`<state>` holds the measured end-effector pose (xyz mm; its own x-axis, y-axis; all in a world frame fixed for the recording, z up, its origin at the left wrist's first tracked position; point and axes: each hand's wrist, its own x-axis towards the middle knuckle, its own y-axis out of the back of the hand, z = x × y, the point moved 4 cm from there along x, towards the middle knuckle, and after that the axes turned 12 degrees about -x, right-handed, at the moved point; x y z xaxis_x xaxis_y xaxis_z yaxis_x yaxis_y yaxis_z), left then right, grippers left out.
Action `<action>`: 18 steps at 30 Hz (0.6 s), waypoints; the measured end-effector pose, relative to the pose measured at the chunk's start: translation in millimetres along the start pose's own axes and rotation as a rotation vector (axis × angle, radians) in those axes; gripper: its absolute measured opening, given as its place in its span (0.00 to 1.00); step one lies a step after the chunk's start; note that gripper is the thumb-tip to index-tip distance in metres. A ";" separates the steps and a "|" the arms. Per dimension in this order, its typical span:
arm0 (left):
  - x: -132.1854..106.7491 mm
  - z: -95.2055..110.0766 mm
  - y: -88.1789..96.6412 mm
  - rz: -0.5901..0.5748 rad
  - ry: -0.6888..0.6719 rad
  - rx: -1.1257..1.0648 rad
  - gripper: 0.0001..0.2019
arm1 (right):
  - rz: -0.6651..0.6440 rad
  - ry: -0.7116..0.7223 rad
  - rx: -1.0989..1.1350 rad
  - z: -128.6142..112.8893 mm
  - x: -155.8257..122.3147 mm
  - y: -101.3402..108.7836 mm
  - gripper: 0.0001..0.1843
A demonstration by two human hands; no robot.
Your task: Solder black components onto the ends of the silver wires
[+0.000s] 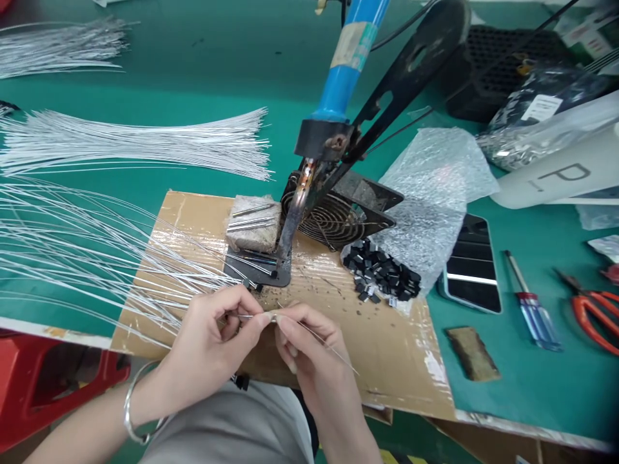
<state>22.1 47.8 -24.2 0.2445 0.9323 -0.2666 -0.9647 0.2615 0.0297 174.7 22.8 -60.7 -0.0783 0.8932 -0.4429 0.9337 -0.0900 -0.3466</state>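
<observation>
My left hand [213, 341] and my right hand [314, 348] meet fingertip to fingertip over the front of the cardboard sheet [382, 361]. Both are closed in a pinch. A tiny pale piece [274, 318] shows between the fingertips, too small to name. One thin wire [345, 364] runs out of my right hand towards the lower right. From the left, loose white wires [97, 258] fan across the cardboard, some with black ends. Just beyond my hands, a blue-handled soldering iron [338, 84] points down from a black stand, its tip above a dark plate [280, 276].
A worn block [254, 241] bears several metal rods. Behind the iron sits a fan [333, 216]. Small black connectors [380, 270] spill from bubble wrap [425, 187]. To the right lie a phone [471, 264], screwdriver [534, 316], orange-handled cutters [594, 316] and brown pad [472, 353].
</observation>
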 end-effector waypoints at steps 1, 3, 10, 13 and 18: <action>-0.3 0.1 -0.6 0.011 -0.017 0.007 0.13 | 0.004 0.003 0.017 1.3 0.4 -0.8 0.13; -1.4 1.3 -1.8 0.034 -0.061 0.028 0.12 | 0.014 0.007 0.045 3.6 0.8 -1.9 0.12; -4.4 6.7 -6.3 0.132 -0.243 0.108 0.10 | 0.059 0.015 0.104 4.4 -0.1 -7.0 0.10; -4.2 4.2 -8.4 0.152 -0.266 0.092 0.09 | 0.078 0.022 0.112 2.8 -0.4 -9.1 0.10; -5.0 1.7 -10.5 0.174 -0.263 0.064 0.10 | 0.101 0.037 0.114 3.5 0.1 -10.9 0.11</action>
<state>31.2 40.8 -21.5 0.1013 0.9948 0.0061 -0.9882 0.0999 0.1159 163.3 22.3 -59.8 0.0288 0.8927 -0.4498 0.8904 -0.2274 -0.3943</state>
